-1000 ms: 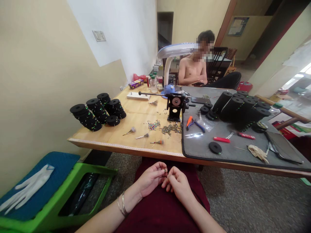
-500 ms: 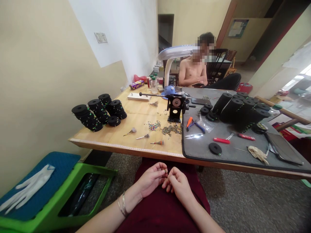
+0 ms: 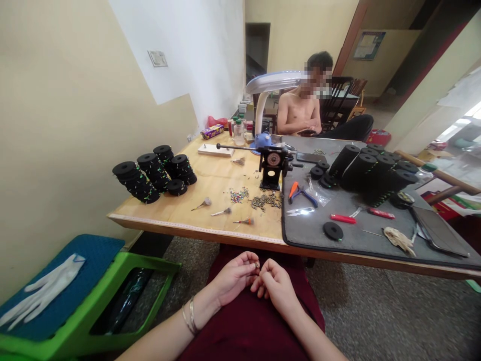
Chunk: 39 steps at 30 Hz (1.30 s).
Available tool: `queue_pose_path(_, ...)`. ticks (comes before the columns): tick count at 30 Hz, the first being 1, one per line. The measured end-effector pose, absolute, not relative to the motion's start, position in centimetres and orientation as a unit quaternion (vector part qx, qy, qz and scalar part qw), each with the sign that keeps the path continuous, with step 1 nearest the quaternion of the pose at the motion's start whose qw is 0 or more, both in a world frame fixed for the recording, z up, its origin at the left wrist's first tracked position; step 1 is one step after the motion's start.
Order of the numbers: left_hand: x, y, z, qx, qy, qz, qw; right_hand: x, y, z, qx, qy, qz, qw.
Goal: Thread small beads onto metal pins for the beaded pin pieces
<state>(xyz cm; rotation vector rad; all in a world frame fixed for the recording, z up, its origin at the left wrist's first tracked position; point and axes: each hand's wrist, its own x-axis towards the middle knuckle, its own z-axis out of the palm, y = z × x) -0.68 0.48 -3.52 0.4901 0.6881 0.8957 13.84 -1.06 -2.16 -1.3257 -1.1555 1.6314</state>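
My left hand and my right hand rest together over my maroon-clothed lap, just below the table's front edge. Both have their fingers curled into a pinch. A tiny metal piece shows at my left fingertips, and my right fingertips meet it; what exactly it is I cannot make out. Bangles circle my left wrist. On the wooden table ahead lie a pile of small metal pieces, coloured beads and three small tufted items.
Stacks of black spools stand at the table's left, more on a grey mat with pliers, cutters and a phone. A black hand-crank tool and a desk lamp stand mid-table. A person sits opposite. A green stool holds a white glove.
My hands have stayed pinched together in my lap. The view has shifted very slightly; nothing on the table has moved.
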Motion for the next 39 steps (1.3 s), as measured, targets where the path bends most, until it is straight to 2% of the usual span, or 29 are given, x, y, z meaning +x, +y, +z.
queue_pose_path(39, -0.4, 0.5, -2.7, 0.236, 0.336, 0.437, 0.800, 13.7, -0.9, -1.9, -0.507, -0.408, 0.654, 0.386)
